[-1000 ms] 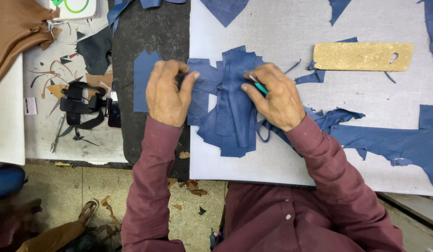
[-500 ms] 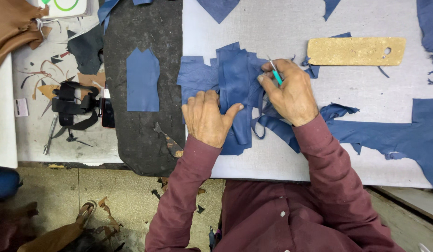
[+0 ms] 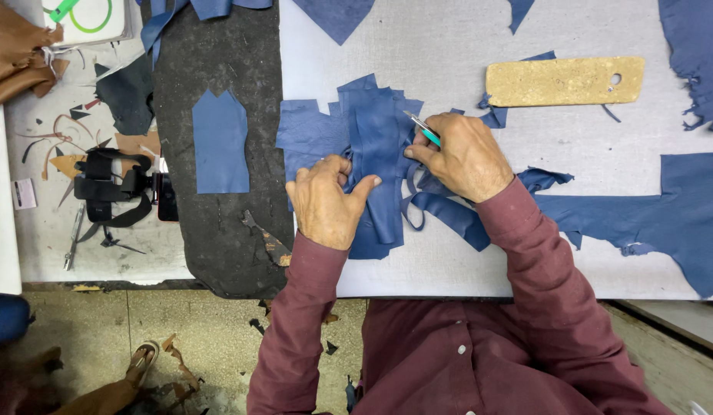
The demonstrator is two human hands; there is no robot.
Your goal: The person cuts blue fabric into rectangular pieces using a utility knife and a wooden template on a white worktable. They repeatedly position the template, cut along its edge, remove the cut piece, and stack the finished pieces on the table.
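On the grey cutting board (image 3: 449, 253), a blue strip (image 3: 379, 146) lies with its long axis running away from the worker, atop a pile of blue leather (image 3: 310, 138). Left hand (image 3: 326, 201) presses its near end, fingers spread flat. Right hand (image 3: 465, 156), just right of the strip, pinches a teal-handled knife (image 3: 422, 127), blade angled toward the strip's edge.
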